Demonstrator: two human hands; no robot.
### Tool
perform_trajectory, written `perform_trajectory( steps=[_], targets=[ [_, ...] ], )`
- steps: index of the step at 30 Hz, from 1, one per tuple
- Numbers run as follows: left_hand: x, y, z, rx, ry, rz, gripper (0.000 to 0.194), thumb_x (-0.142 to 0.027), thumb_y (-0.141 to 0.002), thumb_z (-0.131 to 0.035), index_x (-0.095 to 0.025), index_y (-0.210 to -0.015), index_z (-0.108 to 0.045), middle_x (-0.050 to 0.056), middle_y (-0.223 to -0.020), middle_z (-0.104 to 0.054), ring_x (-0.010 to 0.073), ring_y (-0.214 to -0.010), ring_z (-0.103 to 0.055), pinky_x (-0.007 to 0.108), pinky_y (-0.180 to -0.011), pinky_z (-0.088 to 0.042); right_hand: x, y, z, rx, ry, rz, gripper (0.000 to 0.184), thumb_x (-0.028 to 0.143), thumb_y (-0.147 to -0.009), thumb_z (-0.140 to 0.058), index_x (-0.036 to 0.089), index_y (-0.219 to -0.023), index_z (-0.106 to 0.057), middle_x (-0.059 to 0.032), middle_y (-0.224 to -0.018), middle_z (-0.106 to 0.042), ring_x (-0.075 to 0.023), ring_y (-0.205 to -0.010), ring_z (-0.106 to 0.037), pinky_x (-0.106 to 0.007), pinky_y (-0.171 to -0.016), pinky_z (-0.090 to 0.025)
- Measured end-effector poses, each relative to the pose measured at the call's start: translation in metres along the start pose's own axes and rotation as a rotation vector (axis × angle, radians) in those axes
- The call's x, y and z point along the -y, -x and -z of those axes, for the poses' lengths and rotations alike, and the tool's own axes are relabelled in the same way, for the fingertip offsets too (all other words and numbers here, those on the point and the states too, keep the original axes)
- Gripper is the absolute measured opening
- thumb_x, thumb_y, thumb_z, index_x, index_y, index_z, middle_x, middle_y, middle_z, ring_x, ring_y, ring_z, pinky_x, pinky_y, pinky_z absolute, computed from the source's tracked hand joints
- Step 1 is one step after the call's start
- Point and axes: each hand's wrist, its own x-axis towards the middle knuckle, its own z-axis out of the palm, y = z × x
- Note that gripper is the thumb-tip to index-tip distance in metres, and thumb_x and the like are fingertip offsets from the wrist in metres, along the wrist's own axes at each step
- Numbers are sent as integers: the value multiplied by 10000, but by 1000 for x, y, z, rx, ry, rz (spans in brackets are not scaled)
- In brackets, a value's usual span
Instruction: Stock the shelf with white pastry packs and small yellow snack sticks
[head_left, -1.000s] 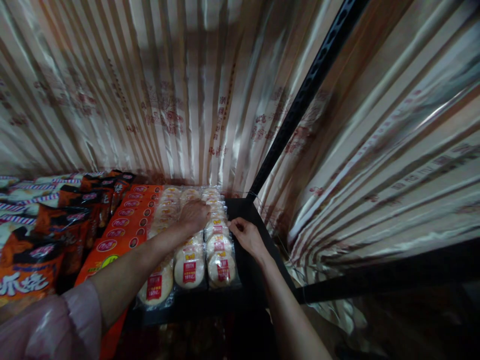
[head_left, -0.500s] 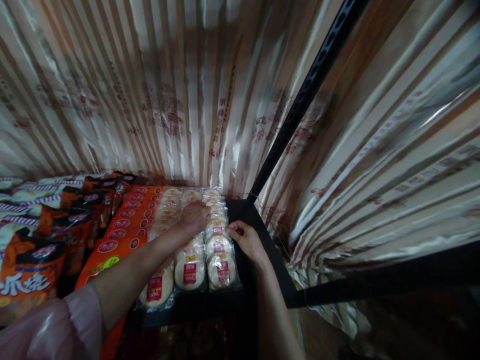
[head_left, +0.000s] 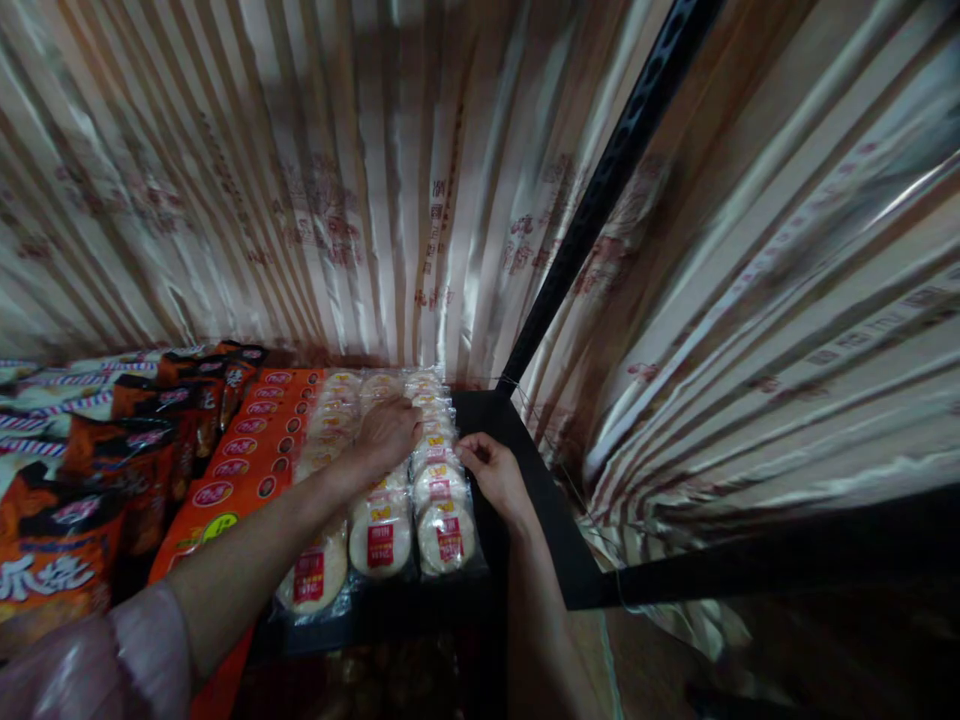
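Observation:
Clear packs of round, pale flatbreads with red labels lie overlapped in three rows. My left hand (head_left: pixel 390 435) rests over the middle row (head_left: pixel 380 540), its fingers curled at the left edge of a pack in the right row (head_left: pixel 447 538). Opposite it, my right hand (head_left: pixel 491 472) pinches the right edge of the same row between thumb and forefinger. Both hands look closed on a pack about halfway along the row, though the left fingertips are partly hidden. Beyond my left forearm lies the left row (head_left: pixel 311 575), partly covered by it.
Orange packages (head_left: pixel 244 445) stand in a row to the left, beside orange-and-black snack bags (head_left: pixel 56 550). A black shelf edge (head_left: pixel 555 530) borders the right side. A slanted black post (head_left: pixel 592 230) rises at the corner, before a pleated printed sheet (head_left: pixel 420 150).
Both hands stay at the right row, with only slight shifts. My right forearm has swung a little to the left, and the view has tilted slightly.

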Motion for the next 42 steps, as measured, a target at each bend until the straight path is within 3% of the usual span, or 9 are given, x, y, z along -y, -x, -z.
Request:
perform_trajectory(
  steps=[15,31,42],
  targets=[
    [-1,5,1,0,56,26,244,-188,-901,-411,-151,-842,-645,77,-950,-635,195,-936,-568,303,-851,-436,-4,3,-5,-68,-34,6,192,385,-707,-610,194,-706,-596,6,-676,-594,-141,-645,-522,-257,-632,-411],
    [0,23,10,-25,-14,-166,202,-151,-887,-445,-135,-836,-640,80,-927,-622,200,-932,-549,317,-862,-443,-5,3,-9,-77,-121,10,171,363,-704,-610,196,-691,-577,19,-660,-566,-138,-643,-507,-254,-630,-400],
    [-2,25,15,36,-49,-167,217,-187,-876,-442,-129,-838,-647,98,-918,-643,212,-895,-575,330,-837,-455,-4,2,-10,-98,-109,8,180,374,-697,-608,196,-698,-580,16,-668,-570,-140,-646,-510,-257,-637,-399]
  ],
)
